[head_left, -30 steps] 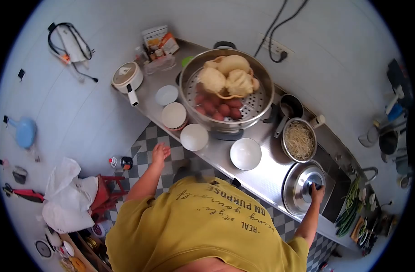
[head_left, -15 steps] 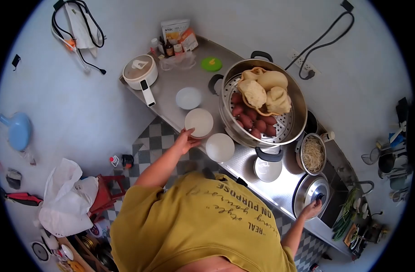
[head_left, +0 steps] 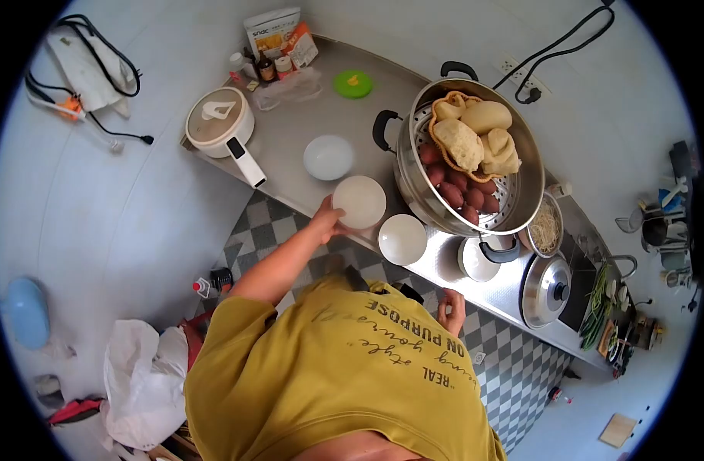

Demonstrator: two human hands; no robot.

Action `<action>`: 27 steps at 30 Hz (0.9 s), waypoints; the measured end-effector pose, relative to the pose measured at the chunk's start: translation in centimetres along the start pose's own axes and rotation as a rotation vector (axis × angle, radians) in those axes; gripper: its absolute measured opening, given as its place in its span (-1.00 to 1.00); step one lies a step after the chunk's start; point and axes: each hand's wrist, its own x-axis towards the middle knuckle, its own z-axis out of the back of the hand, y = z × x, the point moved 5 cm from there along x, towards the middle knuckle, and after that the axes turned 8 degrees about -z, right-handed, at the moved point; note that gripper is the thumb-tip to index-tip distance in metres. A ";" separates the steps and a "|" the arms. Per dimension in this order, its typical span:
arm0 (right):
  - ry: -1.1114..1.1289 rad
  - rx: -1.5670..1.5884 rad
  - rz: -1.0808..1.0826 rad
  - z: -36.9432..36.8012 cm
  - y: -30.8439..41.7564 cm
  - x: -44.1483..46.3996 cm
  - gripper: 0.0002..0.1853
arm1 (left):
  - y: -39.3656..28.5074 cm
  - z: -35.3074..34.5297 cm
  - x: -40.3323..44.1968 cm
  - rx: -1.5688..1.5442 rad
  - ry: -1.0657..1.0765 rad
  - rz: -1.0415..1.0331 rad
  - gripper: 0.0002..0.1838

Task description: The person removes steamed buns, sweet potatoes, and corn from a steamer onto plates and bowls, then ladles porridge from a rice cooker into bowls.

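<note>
Running approx. 10 to 4 o'clock across view (12 = top), steel bench (head_left: 290,131) carries cookware & bowls. Person in mustard shirt (head_left: 344,369) at 6, facing it.

Big steamer pot (head_left: 530,184) right of ctr., uncovered, perforated tray inside w/ food. White lidded cooker (head_left: 220,123) well apart, approx. 9 o'clock of pot, handle pointing to 5. Lidded pan (head_left: 542,300) at pot's 5 o'clock, black knob on top.

Held bowl (head_left: 359,201), white: at bench edge, approx. 8 o'clock of pot. Pale-blue bowl (head_left: 328,157) just beside it at 11; second white bowl (head_left: 402,239) near it, betw. 4 & 5. Third white bowl (head_left: 476,263) at pot's 6, partly hidden by pot handle.

L hand (head_left: 327,221): grip narrow, on held bowl's rim at approx. 8 o'clock; can't tell if bowl's wt. is lifted. R hand (head_left: 452,311): near bench edge, approx. 6 o'clock of pot, nearest third white bowl; fingers bent, can't tell how far grip is closed.

Green disc (head_left: 353,84) flat on bench, pot's 10. Pot food: pale doughy pcs. (head_left: 459,146) above, reddish tubers (head_left: 453,194) below.
</note>
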 end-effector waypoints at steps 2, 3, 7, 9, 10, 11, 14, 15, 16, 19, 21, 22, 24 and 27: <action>0.002 -0.007 -0.010 -0.9 1.2 -0.4 -0.75 | -0.9 0.1 -0.7 0.008 -0.022 0.041 -0.27; 0.006 0.004 -0.016 -1.3 0.8 -0.5 -0.76 | -1.5 -0.1 -1.1 -0.002 -0.037 0.082 -0.29; -0.077 0.024 -0.150 -0.4 -0.7 -1.7 -0.79 | -0.6 2.4 3.0 -0.065 -0.049 0.014 -0.44; -0.119 0.010 -0.122 0.1 -0.7 -2.2 -0.79 | -0.1 4.7 6.3 -0.330 -0.107 -0.023 -0.48; -0.132 0.019 -0.139 0.1 -0.8 -2.4 -0.80 | -0.6 5.5 7.2 -0.410 -0.158 -0.042 -0.50; -0.135 0.027 -0.151 0.0 -0.9 -2.6 -0.82 | -1.0 6.2 7.6 -0.364 -0.249 0.062 -0.58; -0.115 0.022 -0.179 0.0 -0.9 -3.0 -0.83 | 0.0 9.5 12.7 -0.422 -0.206 0.024 -0.64; -0.103 0.015 -0.186 0.0 -1.0 -3.1 -0.84 | -0.2 9.8 13.6 -0.439 -0.234 0.037 -0.64; -0.112 0.008 -0.183 0.2 -1.2 -3.2 -0.83 | -0.4 10.4 14.6 -0.454 -0.260 0.048 -0.65; -0.138 0.001 -0.205 0.5 -2.0 -3.9 -0.82 | -1.9 12.4 16.9 -0.558 -0.285 0.003 -0.62; -0.147 -0.002 -0.251 1.0 -3.3 -4.4 -0.82 | -3.0 13.9 18.6 -0.635 -0.289 -0.015 -0.58; -0.150 -0.019 -0.246 1.2 -3.7 -4.6 -0.81 | -3.3 14.2 18.4 -0.639 -0.250 0.003 -0.50; -0.180 -0.085 -0.236 1.8 -4.1 -5.0 -0.81 | -5.3 13.5 15.5 -0.504 -0.333 -0.013 -0.32; -0.201 -0.080 -0.282 2.8 -4.6 -5.3 -0.82 | -5.3 10.3 8.3 -0.025 -0.299 -0.081 -0.06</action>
